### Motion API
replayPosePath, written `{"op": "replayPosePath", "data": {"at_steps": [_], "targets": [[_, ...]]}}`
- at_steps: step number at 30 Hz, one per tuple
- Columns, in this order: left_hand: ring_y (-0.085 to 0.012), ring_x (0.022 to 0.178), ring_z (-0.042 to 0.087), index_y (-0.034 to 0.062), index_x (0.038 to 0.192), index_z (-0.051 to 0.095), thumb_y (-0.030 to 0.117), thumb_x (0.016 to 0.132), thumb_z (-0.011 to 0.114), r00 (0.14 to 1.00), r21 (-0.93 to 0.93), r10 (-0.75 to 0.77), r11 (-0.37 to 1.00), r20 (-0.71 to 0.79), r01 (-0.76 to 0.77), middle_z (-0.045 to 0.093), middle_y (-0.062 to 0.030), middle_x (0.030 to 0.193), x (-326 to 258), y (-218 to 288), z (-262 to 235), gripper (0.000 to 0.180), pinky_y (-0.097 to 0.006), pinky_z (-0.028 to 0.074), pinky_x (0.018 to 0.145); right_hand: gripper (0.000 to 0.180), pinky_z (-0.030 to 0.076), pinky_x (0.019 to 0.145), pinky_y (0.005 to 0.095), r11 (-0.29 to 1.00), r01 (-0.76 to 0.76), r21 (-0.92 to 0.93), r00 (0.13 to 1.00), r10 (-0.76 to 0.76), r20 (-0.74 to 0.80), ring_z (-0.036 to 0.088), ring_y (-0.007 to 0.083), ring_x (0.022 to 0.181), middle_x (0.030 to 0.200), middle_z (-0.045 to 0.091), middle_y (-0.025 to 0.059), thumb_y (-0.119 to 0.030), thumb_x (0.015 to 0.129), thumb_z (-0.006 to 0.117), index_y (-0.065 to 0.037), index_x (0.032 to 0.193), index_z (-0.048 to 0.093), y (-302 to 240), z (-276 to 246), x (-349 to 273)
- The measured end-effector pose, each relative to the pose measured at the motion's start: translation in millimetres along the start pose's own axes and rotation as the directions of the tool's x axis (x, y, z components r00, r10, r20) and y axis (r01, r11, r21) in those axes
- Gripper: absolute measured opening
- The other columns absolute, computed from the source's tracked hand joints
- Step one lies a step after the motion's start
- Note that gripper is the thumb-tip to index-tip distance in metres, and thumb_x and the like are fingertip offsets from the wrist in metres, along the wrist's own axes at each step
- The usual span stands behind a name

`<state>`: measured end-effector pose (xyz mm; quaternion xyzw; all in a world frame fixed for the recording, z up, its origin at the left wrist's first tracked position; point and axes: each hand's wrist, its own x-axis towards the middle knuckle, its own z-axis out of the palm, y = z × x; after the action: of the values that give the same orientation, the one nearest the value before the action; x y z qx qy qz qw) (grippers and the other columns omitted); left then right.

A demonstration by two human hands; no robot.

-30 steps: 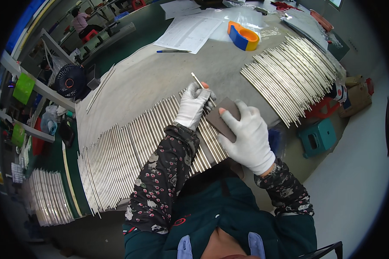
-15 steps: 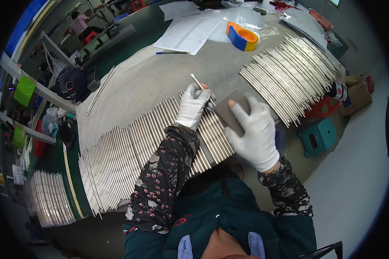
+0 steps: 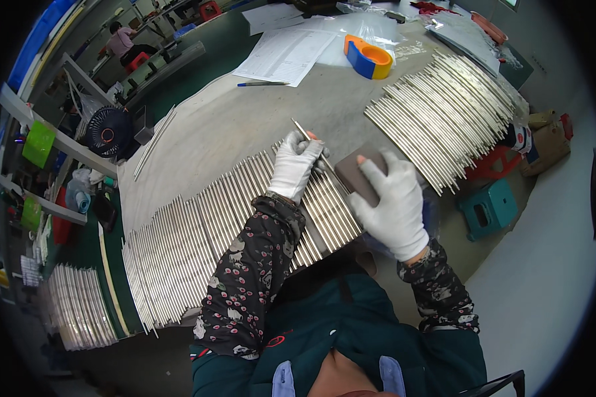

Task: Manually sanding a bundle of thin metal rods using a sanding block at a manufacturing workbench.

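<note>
My left hand [image 3: 294, 167], in a white glove with bare fingertips, is closed round a thin metal rod [image 3: 300, 128]. The rod's upper end sticks out beyond the fingers, and its lower part runs down toward the table edge. In my right hand [image 3: 397, 210], also gloved, is a grey-brown block like a sanding sponge [image 3: 356, 175]. The fingers lie over the block's right side, close to the held rod; whether the two touch I cannot tell. Beneath my left forearm spreads a long row of similar metal rods [image 3: 185, 245], side by side along the near table edge.
Another batch of rods [image 3: 444, 116] lies at the right. Beyond are an orange, yellow and blue tape ring [image 3: 368, 57], papers [image 3: 285, 56] and a pen [image 3: 263, 84]. A black fan [image 3: 108, 132] stands left; a teal stool [image 3: 489, 209] is right. Someone sits far off.
The block and my right hand have shifted slightly, the block now tilted differently. The held rod's tip has dropped a little toward my left hand, which stays nearly in place.
</note>
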<state>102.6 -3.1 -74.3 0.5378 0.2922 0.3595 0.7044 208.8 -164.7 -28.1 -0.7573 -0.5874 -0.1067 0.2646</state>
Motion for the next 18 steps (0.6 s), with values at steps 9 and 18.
{"op": "replayPosePath", "data": {"at_steps": [9,18], "targets": [[-0.0091,0.053,0.056,0.0035,0.099,0.048,0.012,0.092,0.062,0.999,0.037,0.021,0.999,-0.042,-0.019,0.062,-0.0063,0.074,-1,0,0,0.018,-0.02,0.047,0.047,0.046,0.054,0.072,0.0383,0.978,0.199,0.06,0.979,-0.197,-0.047,0.057,0.0323,0.091,0.117,0.054,0.0235,-0.026,0.069,0.072,-0.01,0.111,0.065,-15,-6,-2],[-0.0092,0.054,0.057,0.0048,0.1,0.047,0.012,0.092,0.062,0.998,0.001,0.022,1.0,-0.054,-0.022,0.062,-0.0058,0.073,-1,-1,0,0.018,-0.02,0.047,0.047,0.045,0.053,0.077,0.0397,0.982,0.169,0.087,0.985,-0.167,-0.03,0.057,0.0325,0.092,0.117,0.054,0.0232,-0.027,0.069,0.072,-0.013,0.111,0.066,-12,7,-1]]}}
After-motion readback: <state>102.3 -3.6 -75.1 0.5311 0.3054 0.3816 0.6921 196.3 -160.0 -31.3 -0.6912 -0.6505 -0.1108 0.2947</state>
